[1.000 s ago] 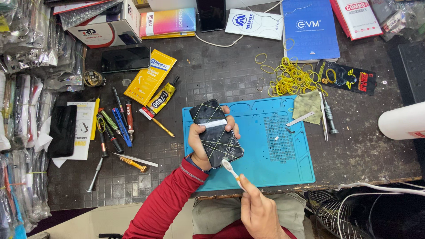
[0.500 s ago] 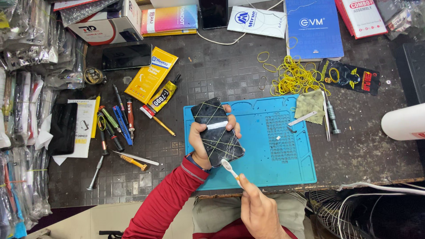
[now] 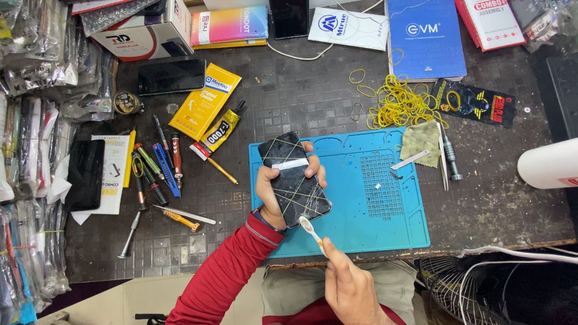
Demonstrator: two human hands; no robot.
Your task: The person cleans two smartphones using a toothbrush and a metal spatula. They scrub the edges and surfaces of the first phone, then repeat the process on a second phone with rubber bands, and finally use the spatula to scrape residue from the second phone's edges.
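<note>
black and glossy, the phone sits in the left hand, held over the near left part of a blue work mat that lies on the dark table. yellow rubber bands cross the phone's cracked-looking face, and a pale strip runs across its upper half. the left hand grasps the phone from its left edge, with fingertips curling over the right edge; a red sleeve covers the forearm. the right hand is clenched around a small white toothbrush, whose head touches the phone's lower right corner.

on the mat lie a metal strip and a tiny white piece. just beyond the mat's far right corner is a green cloth, with tweezers and a grey screwdriver beside it. a heap of yellow rubber bands lies near the far edge of the mat, next to a black packet. left of the mat are a black glue tube, a yellow packet, a row of screwdrivers and 2 more dark phones. boxes and a blue booklet line the far side of the table.
</note>
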